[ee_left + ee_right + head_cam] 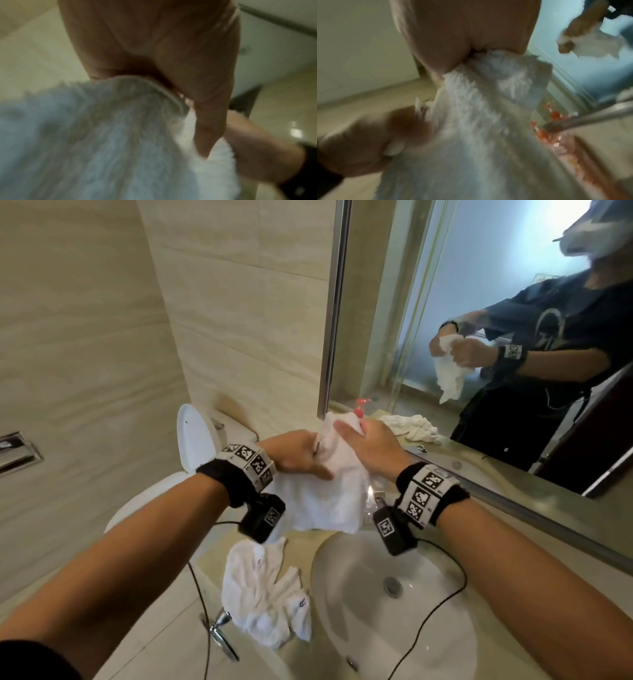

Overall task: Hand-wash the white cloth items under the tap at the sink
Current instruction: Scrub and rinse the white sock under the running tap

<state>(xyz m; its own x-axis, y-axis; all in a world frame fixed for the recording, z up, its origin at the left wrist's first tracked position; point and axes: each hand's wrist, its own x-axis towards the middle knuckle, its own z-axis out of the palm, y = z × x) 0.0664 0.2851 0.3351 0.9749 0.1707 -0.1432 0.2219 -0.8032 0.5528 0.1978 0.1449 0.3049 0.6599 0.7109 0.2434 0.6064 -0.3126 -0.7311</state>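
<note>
A white towel point(325, 491) hangs in the air above the left rim of the sink point(346, 604), held up by both hands. My left hand point(294, 455) grips its upper left part and my right hand point(366, 445) grips its top, fingers wrapped round the bunched cloth. The left wrist view shows the towel point(102, 135) running out from under the left hand point(154, 54); the right wrist view shows the towel point(479, 121) squeezed in the right hand point(464, 40). More white cloth items point(263, 590) lie crumpled on the counter left of the basin. The tap point(590, 116) is mostly hidden behind the towel.
A red-capped pump bottle point(361, 407) stands behind the towel by the mirror point(479, 302). A toilet point(195, 440) with raised lid is at the left. A small round mirror point(222, 635) lies at the counter's front edge. Cables trail from both wrists over the basin.
</note>
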